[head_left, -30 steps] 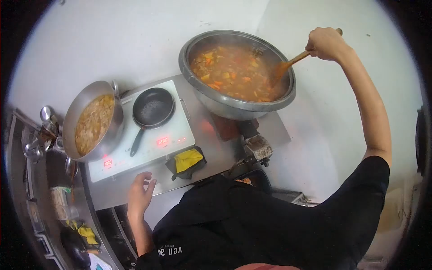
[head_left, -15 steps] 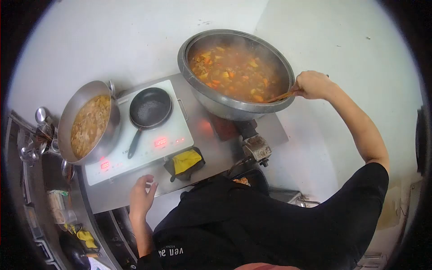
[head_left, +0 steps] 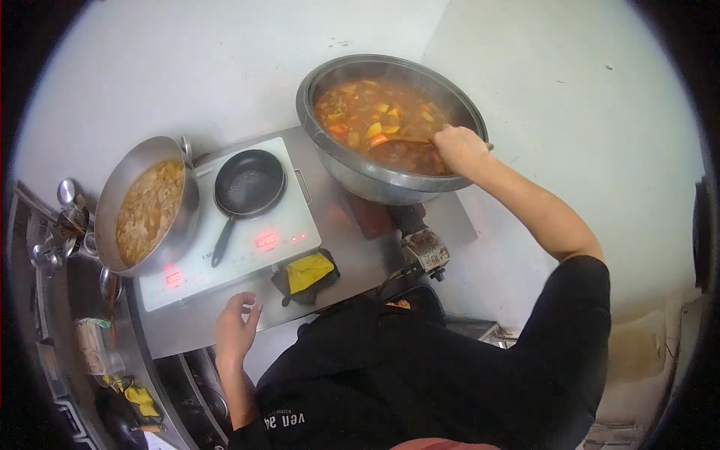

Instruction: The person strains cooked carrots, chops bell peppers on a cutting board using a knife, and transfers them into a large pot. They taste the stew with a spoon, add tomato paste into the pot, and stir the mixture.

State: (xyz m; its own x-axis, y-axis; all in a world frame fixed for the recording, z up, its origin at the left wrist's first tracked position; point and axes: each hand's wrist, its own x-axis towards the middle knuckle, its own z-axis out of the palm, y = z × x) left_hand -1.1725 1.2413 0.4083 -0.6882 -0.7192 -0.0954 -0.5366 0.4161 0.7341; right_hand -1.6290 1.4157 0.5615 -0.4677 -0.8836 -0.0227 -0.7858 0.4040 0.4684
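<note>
A large grey pot [head_left: 337, 150] of steaming red-brown stew with orange and yellow chunks stands at the upper middle. Over its right side, my right hand [head_left: 460, 150] is closed round a wooden spoon [head_left: 409, 139], whose lower end is in the stew. My left hand [head_left: 238, 326] hovers near the counter's front edge, fingers loosely curled and apart, holding nothing. A folded yellow and black cloth [head_left: 309, 271] lies to the right of it. Farther back, a small black frying pan [head_left: 250, 184] rests on the white induction cooktop [head_left: 202, 262].
At the left of the cooktop, a wide metal pot [head_left: 191, 210] holds a pale brown stew. Ladles [head_left: 69, 193] hang or stand beyond it. A burner valve box [head_left: 426, 249] sits below the large pot. Shelves with containers [head_left: 91, 345] are at the lower left.
My right hand has moved down and left, from beyond the pot's right rim to over the stew, bringing the spoon with it. My left hand has barely moved.
</note>
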